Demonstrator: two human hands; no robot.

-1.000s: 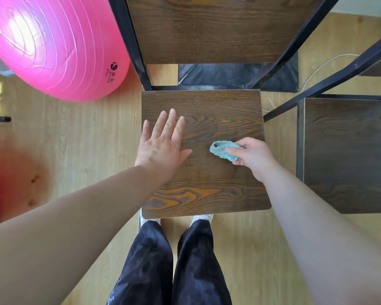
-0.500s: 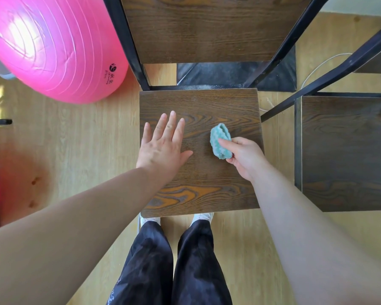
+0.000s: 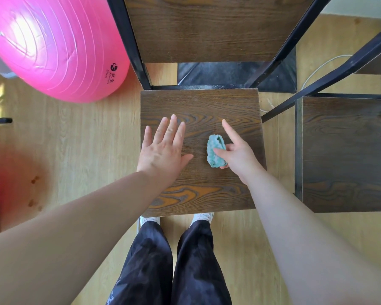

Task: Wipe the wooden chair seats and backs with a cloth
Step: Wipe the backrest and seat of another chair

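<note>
Head view, single frame, looking straight down.

A wooden chair seat (image 3: 207,106) with a dark, strongly grained top is seen in the centre. Its backrest panel (image 3: 207,29) is seen above it, held in a black metal frame (image 3: 128,40).

The left hand (image 3: 163,150) is laid palm-down on the left half of the seat. Its four fingers are held straight and close together, with only narrow gaps, and the thumb is splayed out to the right.

A small turquoise cloth (image 3: 216,154), bunched into an oblong wad, is located on the seat just right of centre, between the two hands and apart from the left thumb. It is pinched by the right hand (image 3: 240,155): the thumb is pressed on top of the wad and fingers are curled beneath its right edge. The index finger is held straight, pointing up and to the left, clear of the cloth.

A second chair seat (image 3: 348,155) of the same wood is noted at the right edge, beside the first and apart from it.

A large pink exercise ball (image 3: 53,47) is recorded at upper left on the pale wooden floor (image 3: 75,139). A black mat (image 3: 229,73) and a white cord (image 3: 317,69) lie on the floor behind the chairs. Dark trousers (image 3: 174,260) and white shoe tips (image 3: 201,216) are seen below the seat's near edge.
</note>
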